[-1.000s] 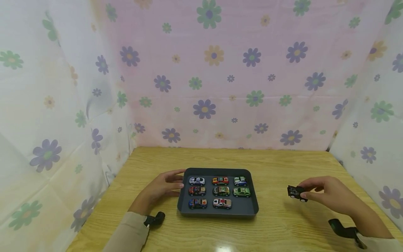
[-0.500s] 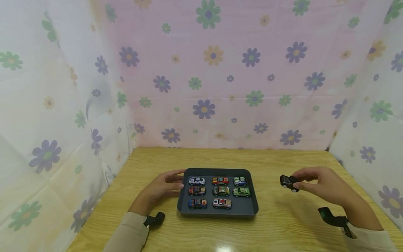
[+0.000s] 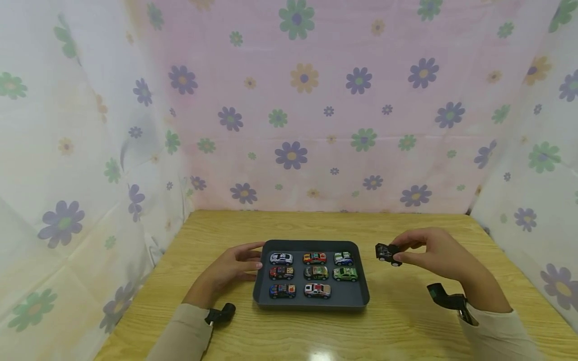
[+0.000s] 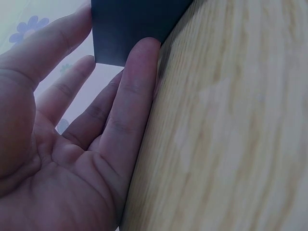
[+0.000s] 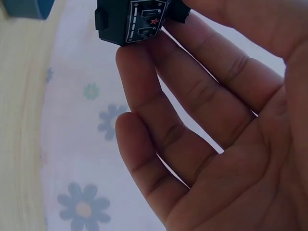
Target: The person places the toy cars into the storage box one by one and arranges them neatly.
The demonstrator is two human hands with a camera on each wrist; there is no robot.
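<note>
In the head view a dark grey tray (image 3: 311,304) stands on the wooden table, holding several small toy cars. They sit in three rows, among them a white car (image 3: 281,258), a green car (image 3: 345,274) and a blue car (image 3: 282,291). My left hand (image 3: 228,266) rests at the tray's left wall with fairly straight fingers; the left wrist view shows fingertips against the dark wall (image 4: 130,29). Right of the tray, my right hand (image 3: 435,253) pinches a black toy car (image 3: 386,253) above the table. The right wrist view shows the car's patterned underside or side (image 5: 144,21).
The tray's front right corner, beside the white-and-red car (image 3: 317,290), shows bare floor. Wooden tabletop (image 3: 406,321) lies around the tray. Flowered curtains (image 3: 334,100) stand behind and at both sides. Black wrist cameras are strapped to both wrists.
My right hand has moved left and a little up with the black toy car, closer to the tray. The left hand and the cars in the tray stay put.
</note>
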